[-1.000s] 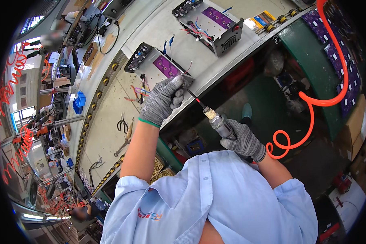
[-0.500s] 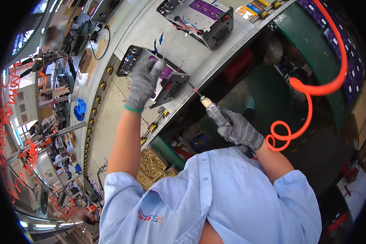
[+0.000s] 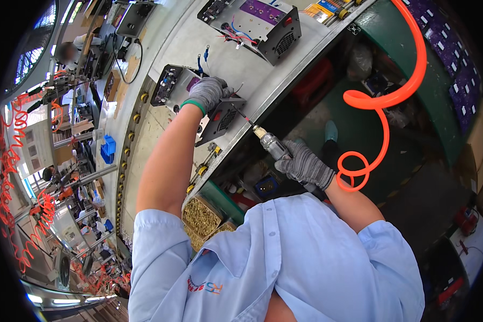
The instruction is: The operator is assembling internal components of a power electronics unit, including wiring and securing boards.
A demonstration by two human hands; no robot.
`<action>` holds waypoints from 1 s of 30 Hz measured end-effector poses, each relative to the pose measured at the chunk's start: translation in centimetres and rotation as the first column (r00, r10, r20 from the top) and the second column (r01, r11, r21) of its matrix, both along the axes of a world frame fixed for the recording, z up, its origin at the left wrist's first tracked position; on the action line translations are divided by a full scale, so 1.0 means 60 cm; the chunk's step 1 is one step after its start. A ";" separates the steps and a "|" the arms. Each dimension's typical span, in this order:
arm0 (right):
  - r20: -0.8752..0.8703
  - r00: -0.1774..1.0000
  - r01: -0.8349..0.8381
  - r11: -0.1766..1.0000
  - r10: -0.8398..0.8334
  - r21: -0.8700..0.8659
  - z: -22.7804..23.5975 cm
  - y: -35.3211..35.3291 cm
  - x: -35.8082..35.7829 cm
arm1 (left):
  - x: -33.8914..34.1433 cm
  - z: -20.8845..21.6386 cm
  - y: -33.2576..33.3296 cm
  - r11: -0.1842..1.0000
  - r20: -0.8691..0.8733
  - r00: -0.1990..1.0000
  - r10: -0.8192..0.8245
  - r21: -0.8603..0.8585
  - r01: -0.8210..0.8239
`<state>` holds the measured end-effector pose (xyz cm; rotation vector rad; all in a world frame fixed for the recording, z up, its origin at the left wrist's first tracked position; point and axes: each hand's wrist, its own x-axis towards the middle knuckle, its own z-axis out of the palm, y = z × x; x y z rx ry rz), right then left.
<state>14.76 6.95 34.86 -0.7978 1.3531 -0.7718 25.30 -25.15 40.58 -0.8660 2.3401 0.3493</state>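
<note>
My right hand (image 3: 306, 165), in a grey knitted glove, is closed around a power screwdriver (image 3: 273, 145). Its long thin bit points up and left, with the tip at the black vented end panel (image 3: 224, 117) of a metal equipment case. From this view I cannot tell whether the tip touches. My gloved left hand (image 3: 207, 92) reaches into that case beside the panel, fingers curled. What those fingers hold, if anything, is hidden. At the case's far end sits a dark circuit board (image 3: 167, 86); blue-tipped wires (image 3: 204, 56) rise behind my left hand.
A similar open case (image 3: 257, 24) with red and blue wires stands farther right on the bench. An orange coiled hose (image 3: 383, 102) loops down on the right. Boxes of brass-coloured screws (image 3: 201, 216) sit below the bench edge. Rollers (image 3: 126, 150) line the left side.
My left hand has moved right and down into the case, its fingers now curled by the panel. The screwdriver and right hand have shifted slightly left in view. The orange hose has swung left.
</note>
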 end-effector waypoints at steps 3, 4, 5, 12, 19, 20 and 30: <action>-0.013 1.000 -0.002 1.000 0.002 -0.027 -0.013 0.000 0.006 | -0.004 0.003 0.000 0.997 0.061 0.997 -0.048 -0.061 0.052; -0.014 1.000 -0.001 1.000 0.001 -0.027 -0.013 0.000 0.005 | -0.007 0.005 0.002 0.997 0.060 0.997 -0.050 -0.061 0.053; 0.007 1.000 -0.005 1.000 0.005 -0.010 -0.013 -0.001 0.004 | -0.011 0.005 0.006 0.995 0.066 0.996 -0.055 -0.085 0.060; 0.264 0.963 0.039 0.998 -0.051 0.052 0.009 -0.013 -0.006 | -0.009 0.005 0.000 0.995 0.064 0.997 -0.034 -0.087 0.040; 0.403 0.913 0.034 0.996 -0.062 0.077 0.011 -0.020 -0.014 | -0.002 0.003 0.000 0.995 0.014 1.000 -0.007 -0.098 0.009; 0.447 0.892 0.022 0.995 -0.065 0.102 0.016 -0.021 -0.016 | -0.002 0.004 -0.001 0.995 0.029 1.000 -0.011 -0.101 0.013; 0.414 0.910 -0.022 0.996 -0.015 0.084 0.032 -0.042 -0.032 | 0.020 -0.007 -0.012 0.993 -0.069 0.998 0.011 -0.116 -0.019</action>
